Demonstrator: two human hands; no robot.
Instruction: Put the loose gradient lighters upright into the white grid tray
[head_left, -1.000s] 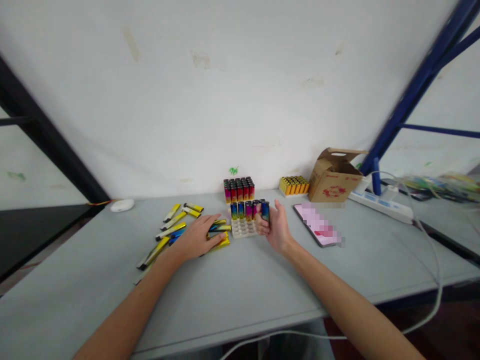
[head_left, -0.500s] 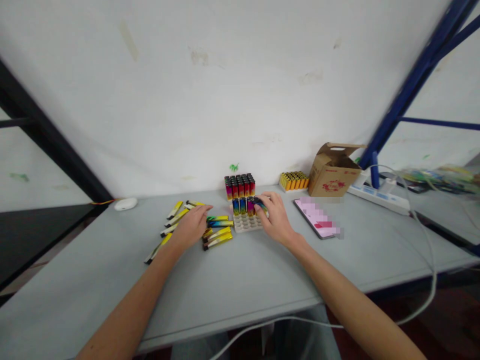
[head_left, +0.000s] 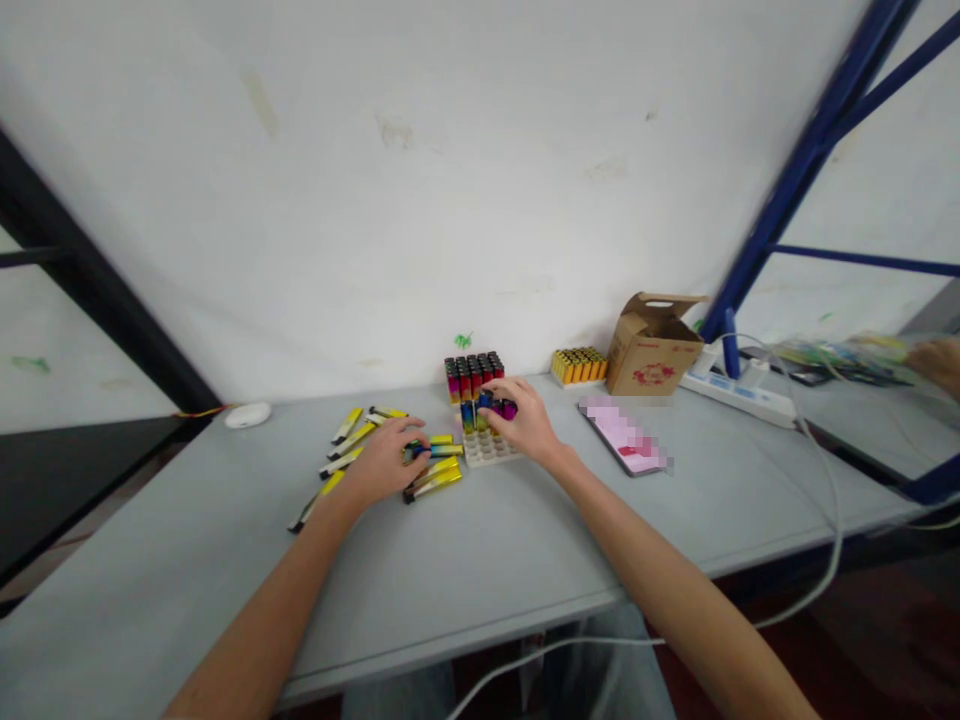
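Note:
My right hand (head_left: 523, 418) is over the back part of a white tray with holes (head_left: 489, 450), its thumb and fingers closed on a dark blue cylinder (head_left: 485, 400). Several blue and purple cylinders stand upright in that tray's back row. My left hand (head_left: 394, 455) curls its fingers around a blue-green cylinder lying on the table left of the tray. Yellow cylinders (head_left: 436, 482) lie just beside it, and several yellow and white ones (head_left: 346, 426) are scattered farther left. A block of upright red and purple cylinders (head_left: 474, 378) stands behind the tray.
Orange cylinders (head_left: 580, 366) stand in a tray near the wall, beside an open cardboard box (head_left: 651, 350). A phone (head_left: 621, 436) lies at the right. Behind it are a power strip (head_left: 739, 394) and a white cable. A white case (head_left: 247, 415) sits at the left; another person's hand (head_left: 934, 366) appears far right.
My right hand has moved left along the tray's back row. The left hand has shifted slightly right and down, its fingers now curled on a blue-green cylinder. Another person's hand has appeared far right.

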